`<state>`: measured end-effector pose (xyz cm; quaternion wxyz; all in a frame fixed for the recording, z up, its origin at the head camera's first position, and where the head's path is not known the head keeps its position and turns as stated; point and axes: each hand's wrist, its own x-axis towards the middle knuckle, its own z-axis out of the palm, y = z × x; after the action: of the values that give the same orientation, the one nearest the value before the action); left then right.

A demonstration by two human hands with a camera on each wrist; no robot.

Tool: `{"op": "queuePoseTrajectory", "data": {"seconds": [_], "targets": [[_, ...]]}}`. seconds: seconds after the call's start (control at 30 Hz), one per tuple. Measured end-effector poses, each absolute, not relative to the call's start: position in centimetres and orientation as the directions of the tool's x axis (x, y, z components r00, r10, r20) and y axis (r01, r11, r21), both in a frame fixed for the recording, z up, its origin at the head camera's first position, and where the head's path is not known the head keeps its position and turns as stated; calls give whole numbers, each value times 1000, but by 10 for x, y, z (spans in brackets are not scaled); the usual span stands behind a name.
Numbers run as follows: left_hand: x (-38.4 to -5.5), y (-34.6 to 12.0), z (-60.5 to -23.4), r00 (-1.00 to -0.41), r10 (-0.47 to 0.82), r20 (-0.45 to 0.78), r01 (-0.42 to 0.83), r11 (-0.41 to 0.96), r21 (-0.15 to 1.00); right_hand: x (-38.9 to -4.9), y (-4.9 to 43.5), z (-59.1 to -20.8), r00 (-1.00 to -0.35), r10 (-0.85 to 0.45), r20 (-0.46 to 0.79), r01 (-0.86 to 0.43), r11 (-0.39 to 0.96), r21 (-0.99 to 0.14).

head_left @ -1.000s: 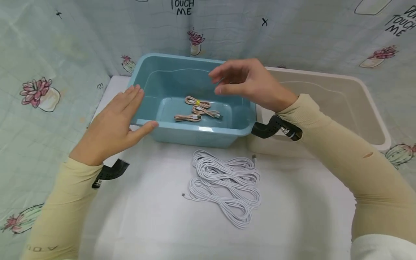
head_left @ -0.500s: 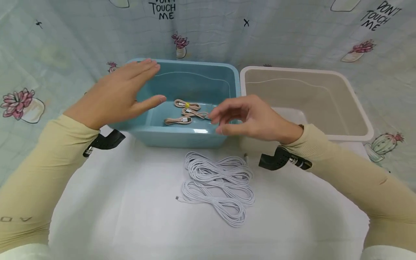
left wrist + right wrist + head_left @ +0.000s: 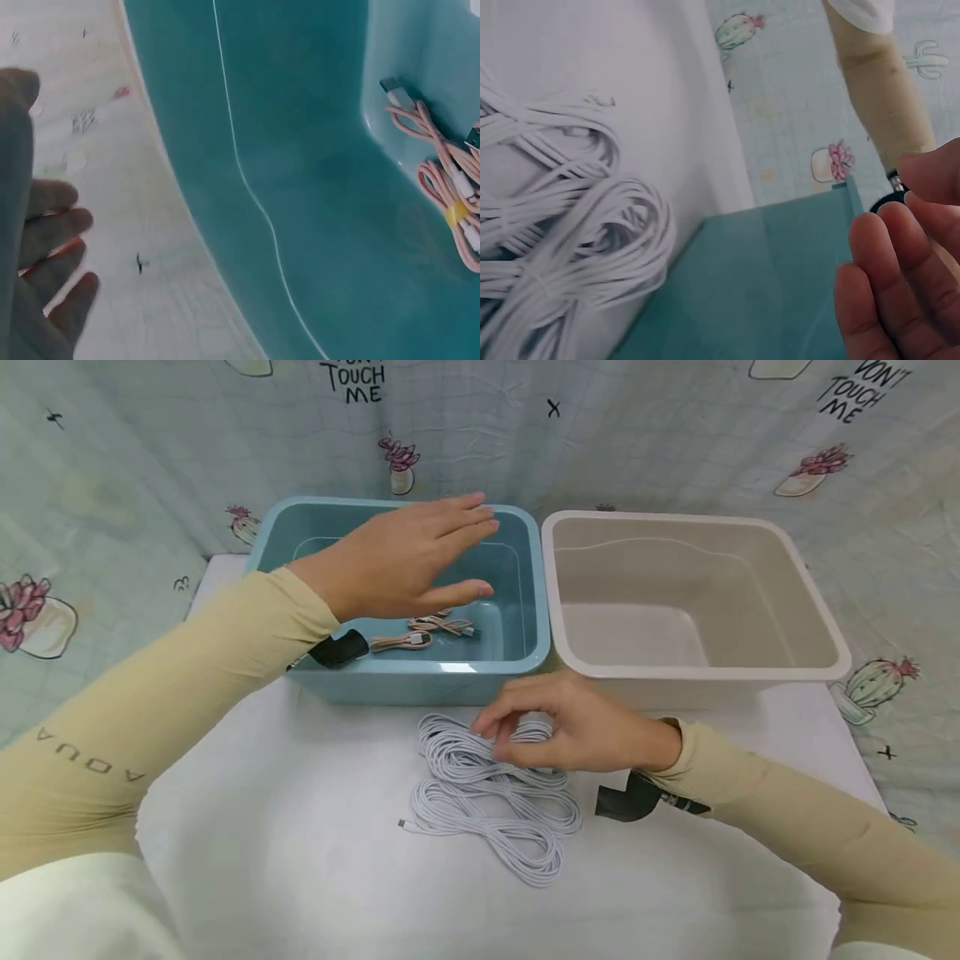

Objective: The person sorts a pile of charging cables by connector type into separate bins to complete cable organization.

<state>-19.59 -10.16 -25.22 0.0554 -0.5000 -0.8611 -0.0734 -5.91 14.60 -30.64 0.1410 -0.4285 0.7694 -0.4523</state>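
Note:
My left hand [image 3: 408,560] is held over the blue bin [image 3: 420,687] with its fingers straight, holding nothing. Beneath it, bundled beige-pink charging cables [image 3: 405,642] lie on the bin floor, partly hidden by the hand in the head view. A yellow tie [image 3: 455,214] shows on one bundle in the left wrist view. My right hand [image 3: 577,727] hovers above the upper part of the coiled white cables [image 3: 450,760], fingers loosely bent and nothing between them. In the right wrist view those white coils [image 3: 592,255] lie on the table, apart from the fingers [image 3: 874,247].
A beige bin [image 3: 697,673] stands right of the blue one, with nothing inside it. Both stand on a white-covered table [image 3: 337,860] against a patterned cloth [image 3: 480,435] backdrop. Black camera mounts [image 3: 630,802] project from the wrists.
My left hand has moved right, from the blue bin's left rim to over its middle. My right hand has come down and toward me from the bin to the white cables. The head view shifted slightly.

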Motion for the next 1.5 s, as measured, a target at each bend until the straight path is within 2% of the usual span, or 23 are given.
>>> {"op": "queuePoseTrajectory", "data": {"seconds": [0.13,0.33,0.67,0.97,1.27,1.5], "targets": [[-200,-83,-253,-428,894,130,903,422,76,-52,149,-322,-602,-778,181,-560,250,-790],[-203,-57,-258,-375,923,79,925,368,93,-45,156,-346,-630,-757,173,-537,264,-801],[-216,-22,-273,-389,920,-42,907,391,157,-40,164,-377,-674,-730,115,-454,286,-844],[-231,-2,-283,-392,901,-187,860,431,273,-40,169,-389,-688,-719,98,-435,300,-849],[-233,9,-286,-401,881,-251,850,460,256,-39,172,-399,-687,-719,106,-441,297,-847],[-232,11,-291,-416,877,-241,848,470,245,-37,174,-403,-714,-694,89,-423,327,-845]]}}
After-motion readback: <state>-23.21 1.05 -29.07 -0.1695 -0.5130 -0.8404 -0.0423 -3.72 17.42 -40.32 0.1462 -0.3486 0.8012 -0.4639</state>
